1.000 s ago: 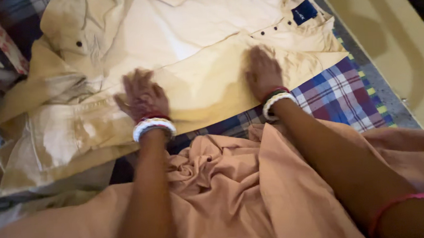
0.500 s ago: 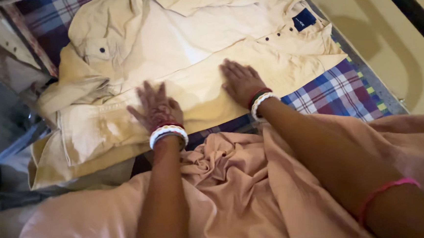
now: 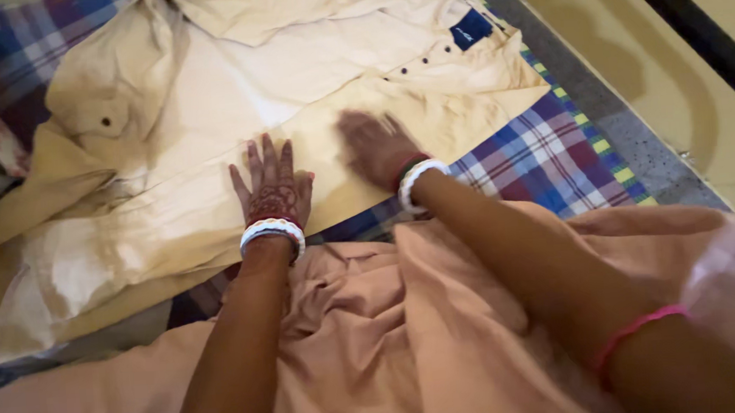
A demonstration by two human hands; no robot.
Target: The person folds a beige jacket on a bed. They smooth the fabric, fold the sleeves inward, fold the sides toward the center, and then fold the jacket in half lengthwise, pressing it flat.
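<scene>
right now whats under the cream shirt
A blue, red and white checked cloth shows under the cream shirt at its right and top-left edges. Both hands, left and right, lie flat on the shirt. Whatever lies beneath its middle is covered.

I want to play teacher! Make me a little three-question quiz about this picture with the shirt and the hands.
1. True or false: both hands lie flat on the cream button-up cotton shirt.
2. What does the shirt lie on? A) a checked blue-and-red cloth B) a wooden board C) green grass
3. Fill in: the small patch at the shirt's collar is dark ____.

Key:
1. True: left hand and right hand both press flat, fingers spread.
2. A
3. blue
</scene>
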